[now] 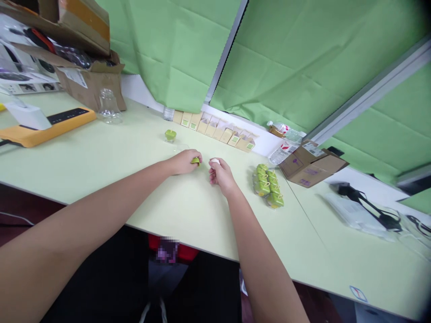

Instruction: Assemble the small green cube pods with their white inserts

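Near the middle of the table [188, 211], my left hand [185, 162] is closed on a small green piece [195, 160] with a curved edge. A short gap to its right, my right hand [221, 176] pinches a small white piece [214, 161] whose kind I cannot make out. Something thin and clear [182, 147] lies just behind my left hand. Further back stands a small green item in a clear cup [170, 135]. To the right of my right hand, several green items in clear cups [264, 186], with pale yellow loops on them, stand close together in rows.
Small cardboard boxes [215, 128] line the back edge. Plastic bottles [283, 150] and a carton [311, 163] stand back right, beyond them a black strap [367, 204] on clear plastic. At left are an orange power strip [67, 127], a clear jar [109, 107] and an open carton [90, 85].
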Available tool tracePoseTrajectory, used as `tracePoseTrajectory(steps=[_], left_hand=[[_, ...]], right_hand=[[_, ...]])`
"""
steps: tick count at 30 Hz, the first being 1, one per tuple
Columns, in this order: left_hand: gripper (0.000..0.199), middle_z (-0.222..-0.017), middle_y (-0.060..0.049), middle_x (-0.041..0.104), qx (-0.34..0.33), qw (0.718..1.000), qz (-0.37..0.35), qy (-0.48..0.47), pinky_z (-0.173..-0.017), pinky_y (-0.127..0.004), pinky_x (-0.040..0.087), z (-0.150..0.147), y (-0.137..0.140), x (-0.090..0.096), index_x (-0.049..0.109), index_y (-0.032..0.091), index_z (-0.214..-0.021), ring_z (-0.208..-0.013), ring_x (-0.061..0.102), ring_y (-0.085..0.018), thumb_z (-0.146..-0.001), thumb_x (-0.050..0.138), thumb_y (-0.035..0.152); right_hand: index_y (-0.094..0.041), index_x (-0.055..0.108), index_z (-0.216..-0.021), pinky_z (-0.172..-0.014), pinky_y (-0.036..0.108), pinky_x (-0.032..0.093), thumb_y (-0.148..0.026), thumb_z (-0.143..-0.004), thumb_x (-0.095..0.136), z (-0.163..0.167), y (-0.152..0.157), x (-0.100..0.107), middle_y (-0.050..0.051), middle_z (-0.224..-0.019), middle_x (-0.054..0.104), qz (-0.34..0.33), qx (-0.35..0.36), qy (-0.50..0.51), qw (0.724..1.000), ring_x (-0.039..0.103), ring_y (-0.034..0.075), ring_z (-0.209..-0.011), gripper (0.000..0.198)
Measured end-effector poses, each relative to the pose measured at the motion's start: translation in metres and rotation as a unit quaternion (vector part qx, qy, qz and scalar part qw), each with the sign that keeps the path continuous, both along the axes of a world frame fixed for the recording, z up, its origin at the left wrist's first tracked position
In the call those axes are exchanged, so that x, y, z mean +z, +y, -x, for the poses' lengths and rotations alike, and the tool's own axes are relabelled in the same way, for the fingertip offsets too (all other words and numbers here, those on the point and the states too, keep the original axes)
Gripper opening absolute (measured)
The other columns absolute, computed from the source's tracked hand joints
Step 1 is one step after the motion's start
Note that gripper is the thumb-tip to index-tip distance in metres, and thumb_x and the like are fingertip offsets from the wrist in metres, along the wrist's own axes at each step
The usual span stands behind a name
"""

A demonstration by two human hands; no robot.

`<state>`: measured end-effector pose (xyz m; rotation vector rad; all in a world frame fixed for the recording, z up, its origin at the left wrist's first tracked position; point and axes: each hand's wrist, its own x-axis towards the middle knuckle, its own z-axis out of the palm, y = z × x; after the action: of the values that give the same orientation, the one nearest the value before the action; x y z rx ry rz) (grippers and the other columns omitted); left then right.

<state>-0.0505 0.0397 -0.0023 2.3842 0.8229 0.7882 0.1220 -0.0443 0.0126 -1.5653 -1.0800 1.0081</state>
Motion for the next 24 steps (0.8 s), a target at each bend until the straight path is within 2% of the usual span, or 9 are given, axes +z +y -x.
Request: tracePoseTrajectory(steps=[2,4,7,11,15,21,24], left_hand=[[0.027,-0.104,-0.006,0.067,0.001,1.000,-0.005,0.011,-0.088,-0.034,0.048,0.000,0.002,-0.003,0.067,0.020,-0.097,-0.094,0.062,-0.022,-0.077,0.050,0.018],[0.027,-0.103,-0.006,0.068,0.004,1.000,-0.009,0.014,-0.087,-0.034,0.048,0.000,0.004,-0.005,0.068,0.020,-0.097,-0.093,0.062,-0.022,-0.078,0.049,0.018],[0.026,-0.101,-0.006,0.070,0.003,1.000,-0.011,0.003,-0.084,-0.032,0.048,-0.001,0.005,-0.006,0.068,0.020,-0.097,-0.091,0.063,-0.021,-0.079,0.049,0.019],[0.027,-0.098,-0.005,0.071,-0.002,1.000,0.004,-0.025,-0.080,-0.030,0.048,-0.002,0.002,-0.004,0.067,0.020,-0.102,-0.085,0.063,-0.019,-0.084,0.047,0.024],[0.029,-0.090,-0.003,0.071,0.007,0.999,0.033,-0.030,-0.070,-0.028,0.046,-0.002,-0.005,0.001,0.065,0.021,-0.107,-0.074,0.061,-0.017,-0.088,0.044,0.027],[0.027,-0.088,-0.002,0.070,0.008,0.999,0.041,-0.029,-0.068,-0.028,0.044,-0.001,-0.009,0.005,0.063,0.022,-0.104,-0.075,0.060,-0.017,-0.089,0.042,0.027],[0.027,-0.090,-0.002,0.070,0.023,0.998,0.048,-0.037,-0.068,-0.028,0.044,-0.002,-0.010,0.007,0.063,0.022,-0.105,-0.076,0.060,-0.017,-0.088,0.042,0.025]], right_hand=[[-0.028,0.059,-0.108,-0.046,0.024,0.043,-0.040,-0.075,0.059,0.000,0.001,-0.004,-0.004,-0.075,0.056,-0.017,-0.008,-0.050,0.999,0.051,0.012,-0.053,0.034],[-0.030,0.060,-0.112,-0.055,0.026,0.047,-0.040,-0.077,0.059,-0.002,0.003,-0.009,-0.003,-0.082,0.059,-0.061,-0.018,-0.137,0.989,0.053,0.012,-0.059,0.036],[-0.028,0.065,-0.112,-0.075,0.032,0.051,-0.039,-0.081,0.058,-0.008,0.004,-0.015,0.000,-0.093,0.062,-0.123,-0.031,-0.259,0.958,0.056,0.013,-0.069,0.033],[-0.025,0.071,-0.109,-0.091,0.035,0.048,-0.033,-0.088,0.052,-0.014,0.005,-0.018,0.006,-0.103,0.059,-0.147,-0.002,-0.346,0.927,0.060,0.015,-0.077,0.029],[-0.026,0.070,-0.115,-0.093,0.036,0.047,-0.030,-0.090,0.051,-0.017,0.006,-0.021,0.008,-0.103,0.060,-0.129,0.019,-0.404,0.905,0.061,0.018,-0.083,0.031],[-0.024,0.062,-0.125,-0.086,0.037,0.048,-0.033,-0.091,0.049,-0.019,0.008,-0.022,0.009,-0.101,0.065,-0.100,0.013,-0.405,0.909,0.061,0.020,-0.083,0.037],[-0.023,0.060,-0.125,-0.086,0.037,0.048,-0.035,-0.091,0.050,-0.018,0.006,-0.022,0.010,-0.107,0.063,-0.110,0.000,-0.406,0.907,0.062,0.020,-0.085,0.037]])
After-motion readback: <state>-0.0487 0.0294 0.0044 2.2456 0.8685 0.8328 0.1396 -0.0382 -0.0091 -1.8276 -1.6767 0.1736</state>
